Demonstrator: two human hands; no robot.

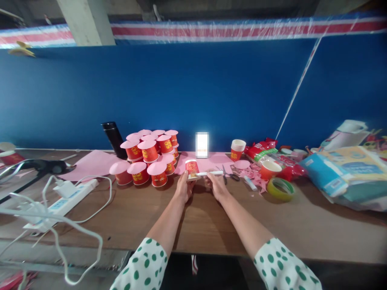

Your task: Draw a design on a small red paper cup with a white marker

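Observation:
My left hand [184, 186] is closed around a small red paper cup [191, 167], held just above the wooden table [187, 219]. My right hand [216, 185] grips a thin white stick-like tool [211, 173] whose tip touches the cup's lower edge. Both hands meet in front of a pink paper sheet [208, 162]. A pile of red cups with pink paper lids [148, 157] stands just left of my left hand. Scissors [225, 173] lie just beyond my right hand.
A black flask [112, 138] stands behind the pile. A stack of red cups [237, 149], an open cup [268, 169], pink scraps and a green tape roll [280, 188] lie to the right, with bags [341, 177] beyond. A power strip [62, 199] and cables lie left.

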